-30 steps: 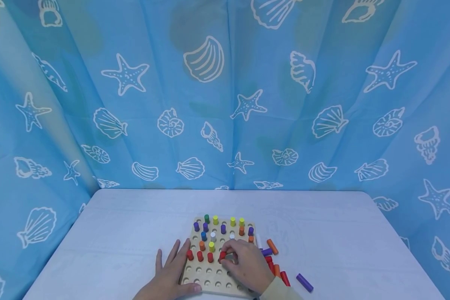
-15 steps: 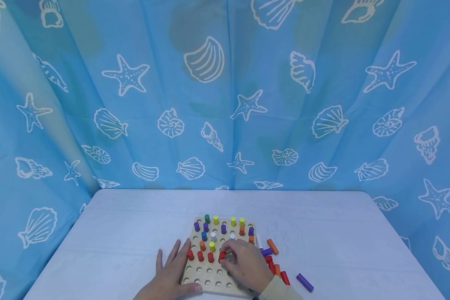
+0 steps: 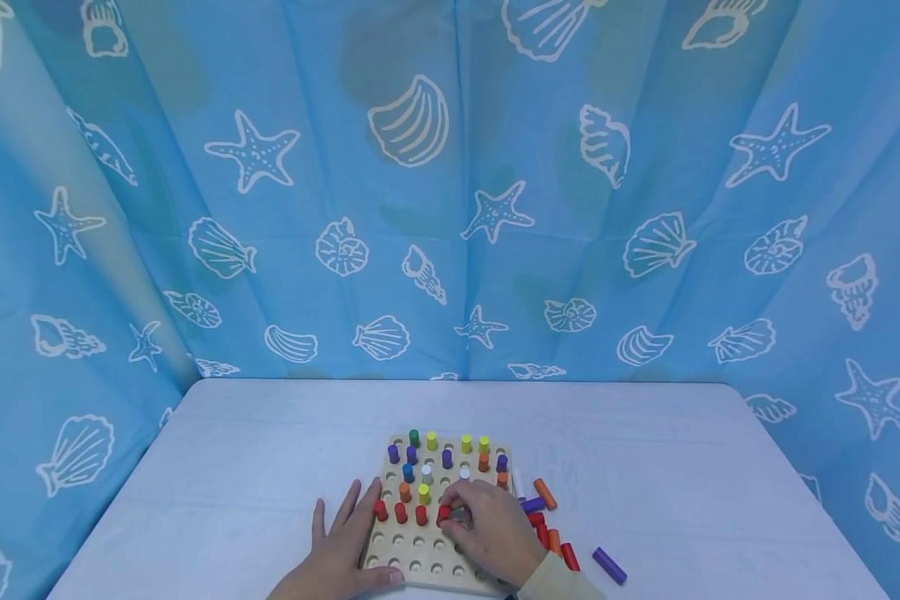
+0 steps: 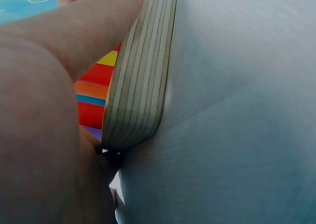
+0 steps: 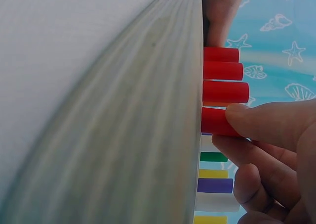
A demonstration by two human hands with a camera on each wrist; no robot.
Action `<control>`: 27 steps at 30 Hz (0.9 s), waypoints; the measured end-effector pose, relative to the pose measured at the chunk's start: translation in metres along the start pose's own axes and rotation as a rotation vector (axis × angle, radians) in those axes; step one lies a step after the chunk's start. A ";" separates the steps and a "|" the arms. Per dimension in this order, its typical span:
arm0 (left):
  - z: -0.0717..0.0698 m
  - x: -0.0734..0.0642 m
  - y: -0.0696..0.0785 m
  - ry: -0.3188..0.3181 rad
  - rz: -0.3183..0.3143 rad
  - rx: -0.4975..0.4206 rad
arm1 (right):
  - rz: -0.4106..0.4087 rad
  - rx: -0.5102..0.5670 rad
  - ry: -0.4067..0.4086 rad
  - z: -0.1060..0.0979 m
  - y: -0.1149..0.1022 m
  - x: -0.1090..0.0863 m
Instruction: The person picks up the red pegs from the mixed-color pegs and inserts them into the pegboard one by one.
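Observation:
A light wooden pegboard (image 3: 427, 562) with rows of round holes lies on the table. My left hand (image 3: 337, 542) rests along its left edge, fingers spread and straight, the thumb at the front corner. Between thumb and forefinger, my right hand (image 3: 495, 529) pinches a red peg (image 5: 216, 121), which stands in the board as the fourth in a row of red pegs (image 3: 401, 512). Its lower end is at the board's surface in the right wrist view. In the left wrist view the board's layered edge (image 4: 140, 70) shows beside the left hand.
Behind the red row stand several pegs, among them a yellow peg (image 3: 423, 493), a blue peg (image 3: 408, 472) and a green peg (image 3: 414, 437). Loose pegs lie right of the board, including an orange peg (image 3: 545, 493) and a purple peg (image 3: 610, 565). A shell-patterned curtain (image 3: 450, 208) hangs behind the table.
The red peg in my right hand has shifted very slightly left and stands a bit straighter. The left hand and the board stay in place.

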State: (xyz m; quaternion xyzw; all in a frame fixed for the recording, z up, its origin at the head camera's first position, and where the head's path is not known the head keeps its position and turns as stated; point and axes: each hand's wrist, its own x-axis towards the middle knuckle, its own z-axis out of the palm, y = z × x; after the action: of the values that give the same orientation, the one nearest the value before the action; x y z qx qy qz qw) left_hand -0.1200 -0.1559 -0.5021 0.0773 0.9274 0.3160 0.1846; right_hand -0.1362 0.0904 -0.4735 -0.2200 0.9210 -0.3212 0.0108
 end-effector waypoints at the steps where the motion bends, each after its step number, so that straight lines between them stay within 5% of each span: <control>1: 0.000 0.000 0.000 0.001 -0.001 -0.001 | 0.000 0.002 -0.001 0.000 0.000 0.000; 27: 0.002 0.002 -0.004 -0.007 0.003 -0.038 | 0.002 -0.012 -0.014 0.003 -0.002 0.000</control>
State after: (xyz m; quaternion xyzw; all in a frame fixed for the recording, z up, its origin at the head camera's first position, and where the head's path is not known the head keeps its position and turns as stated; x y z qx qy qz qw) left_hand -0.1214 -0.1577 -0.5065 0.0764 0.9205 0.3334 0.1887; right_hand -0.1354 0.0876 -0.4746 -0.2213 0.9231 -0.3140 0.0165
